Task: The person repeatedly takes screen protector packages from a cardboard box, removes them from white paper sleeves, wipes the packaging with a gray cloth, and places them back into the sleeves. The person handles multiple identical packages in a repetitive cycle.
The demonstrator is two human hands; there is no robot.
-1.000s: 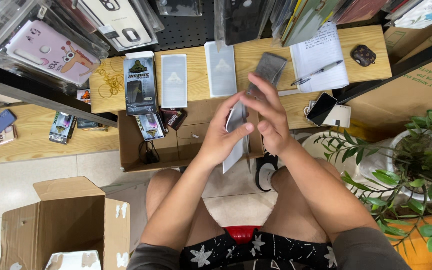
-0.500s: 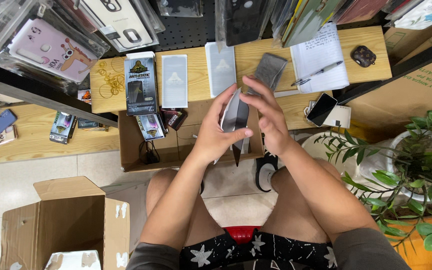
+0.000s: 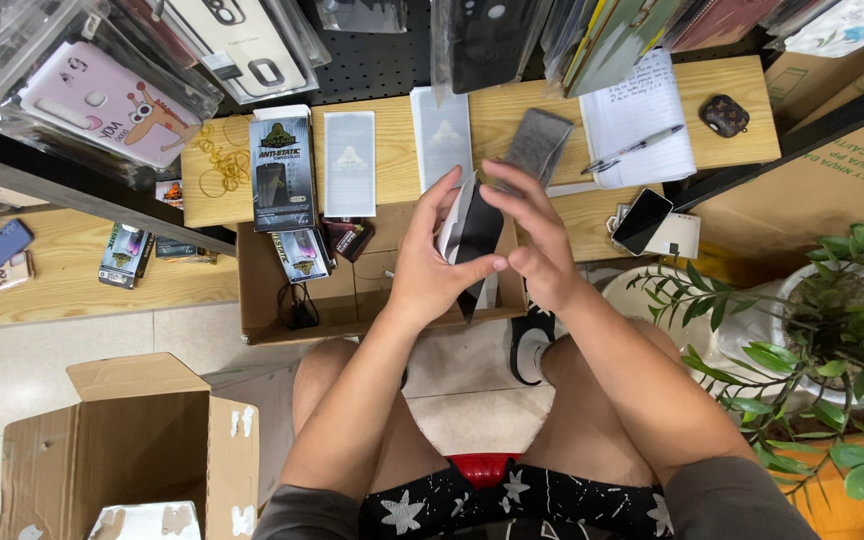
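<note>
Centre of the frame: both my hands meet above my knees, over the open cardboard box (image 3: 352, 300) that sits under the bench.
Left hand: my left hand (image 3: 430, 265) grasps a flat dark panel (image 3: 476, 240) by its lower edge, thumb laid across the front, fingers curled behind.
Right hand: my right hand (image 3: 537, 240) pinches the same panel along its right side, fingertips spread up toward the top edge.
Panel: held nearly upright and tilted a little left, with a white sleeve (image 3: 452, 222) just behind it, touching it.
Upper middle: a wooden bench (image 3: 732, 90) carries a grey cloth (image 3: 538, 145) directly above my fingers, and two pale flat packets (image 3: 349, 150) to the left of it.
Upper left of the bench: a dark printed box (image 3: 282, 170) stands beside loose rubber bands (image 3: 217, 165).
Upper right: a notebook (image 3: 637, 115) with a pen (image 3: 635, 148) across it, a small brown case (image 3: 724, 115) beyond, and a black phone (image 3: 642, 221) below them.
Right edge: a potted plant (image 3: 837, 320).
Lower left: another open carton (image 3: 117, 450) on the floor.
</note>
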